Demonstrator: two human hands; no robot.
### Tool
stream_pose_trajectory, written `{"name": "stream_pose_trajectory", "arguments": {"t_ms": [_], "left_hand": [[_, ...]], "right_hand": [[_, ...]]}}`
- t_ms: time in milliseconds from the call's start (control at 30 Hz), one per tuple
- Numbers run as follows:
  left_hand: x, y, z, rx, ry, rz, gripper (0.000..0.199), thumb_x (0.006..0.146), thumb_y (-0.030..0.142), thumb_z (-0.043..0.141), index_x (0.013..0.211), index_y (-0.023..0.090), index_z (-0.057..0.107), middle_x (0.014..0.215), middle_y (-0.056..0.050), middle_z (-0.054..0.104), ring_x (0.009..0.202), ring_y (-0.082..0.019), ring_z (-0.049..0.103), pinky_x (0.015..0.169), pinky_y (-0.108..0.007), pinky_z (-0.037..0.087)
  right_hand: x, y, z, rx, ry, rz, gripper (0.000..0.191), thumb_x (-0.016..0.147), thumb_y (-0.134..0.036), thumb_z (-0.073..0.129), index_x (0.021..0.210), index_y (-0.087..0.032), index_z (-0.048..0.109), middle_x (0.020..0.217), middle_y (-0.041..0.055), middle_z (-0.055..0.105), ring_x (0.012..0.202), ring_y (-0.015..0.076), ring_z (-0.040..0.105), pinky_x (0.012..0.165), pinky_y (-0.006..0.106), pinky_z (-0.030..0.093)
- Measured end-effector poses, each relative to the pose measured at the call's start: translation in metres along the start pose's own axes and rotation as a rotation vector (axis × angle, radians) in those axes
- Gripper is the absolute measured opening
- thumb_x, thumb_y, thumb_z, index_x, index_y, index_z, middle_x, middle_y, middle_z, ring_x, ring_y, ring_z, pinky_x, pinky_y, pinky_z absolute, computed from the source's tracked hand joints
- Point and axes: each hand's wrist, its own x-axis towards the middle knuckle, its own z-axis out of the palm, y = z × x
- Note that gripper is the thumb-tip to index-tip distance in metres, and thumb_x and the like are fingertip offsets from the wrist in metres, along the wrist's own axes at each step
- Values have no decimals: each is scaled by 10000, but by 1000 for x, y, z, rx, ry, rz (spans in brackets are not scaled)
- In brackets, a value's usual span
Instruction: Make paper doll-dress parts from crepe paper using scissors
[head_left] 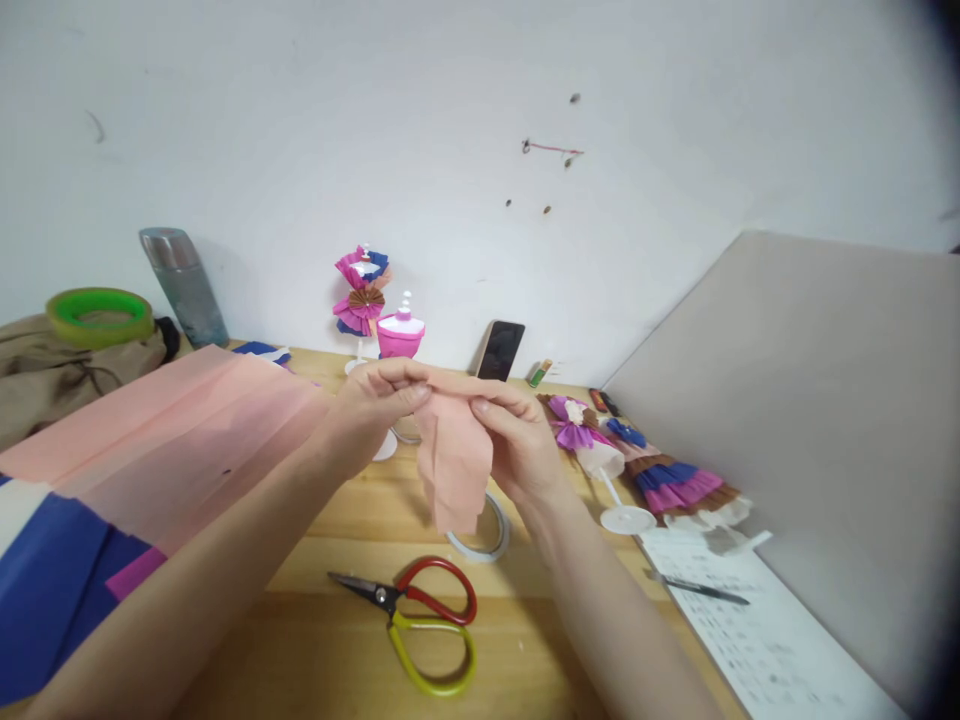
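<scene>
"What are our left hand (386,400) and right hand (519,430) holding?"
"We're pinching peach paper (456,465) between them, above the counter (300,640)."
"Any container?"
"A capped flask (186,290) is standing far left, hiding its contents."

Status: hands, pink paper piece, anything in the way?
Left hand and right hand both pinching the pink paper piece. Piece hanging between them, partly covering the tape roll. Scissors lying nearer the wearer, untouched.
</scene>
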Motion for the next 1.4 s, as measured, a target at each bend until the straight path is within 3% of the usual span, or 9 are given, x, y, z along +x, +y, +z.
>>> {"name": "stream_pose_trajectory", "arguments": {"t_ms": [100,233,400,567,667,767,1000,1267,1400], "left_hand": [[0,2,-3,65,-26,-25,116,716,250,738,797,168,727,737,-28,701,719,-148,642,717,-271,492],[1,6,0,58,58,-85,121,706,291,699,745,179,722,625,-13,638,606,-128,581,613,-253,463],[1,9,3,84,97,-157,404,715,559,624,851,186,692,632,-27,617,615,-175,588,586,-297,454],[-4,14,6,264,-8,-221,317,619,416,757,600,167,561,570,2,564,536,-122,504,526,-254,354],[-7,16,10,376,45,-212,270,647,369,708,597,165,538,534,22,527,499,-96,447,510,-239,301],[-6,14,12,397,98,-193,263,639,363,686,595,171,511,531,30,516,503,-95,445,512,-236,302],[-1,10,8,287,90,-214,340,583,418,770,639,157,560,570,21,556,530,-107,503,530,-239,363],[2,4,4,325,175,-137,300,655,388,731,599,146,564,537,33,536,499,-77,461,513,-217,347],[4,3,4,302,110,-151,287,627,387,765,643,154,598,571,15,591,538,-112,534,527,-234,401]], "right_hand": [[0,-2,-2,-26,-19,-20,128,645,-264,698,736,-275,788,860,29,773,860,250,682,789,393,524],[-1,-2,-6,-58,-9,-8,174,610,-222,664,713,-285,789,742,6,757,673,190,640,672,334,501],[1,-2,-10,-106,-48,21,222,607,-320,607,705,-240,789,608,39,703,580,200,577,590,342,471],[0,0,-13,-217,-92,-108,293,725,-450,596,715,-225,784,677,65,711,642,212,583,635,354,472],[-2,2,-12,-280,-59,-148,234,743,-416,677,876,-253,782,735,33,709,655,181,576,616,312,466],[-1,2,-9,-269,-27,-150,366,721,-428,716,1048,-265,736,724,8,679,622,154,557,589,286,465],[3,1,-5,-292,-7,-18,297,664,-422,740,571,-168,618,494,-30,527,468,92,442,477,227,388],[2,1,-4,-285,16,9,244,663,-378,716,598,-166,616,490,-43,495,464,81,405,468,217,344],[3,2,-4,-297,60,-31,250,667,-373,706,570,-172,594,483,-45,486,454,81,395,450,215,343]]}}
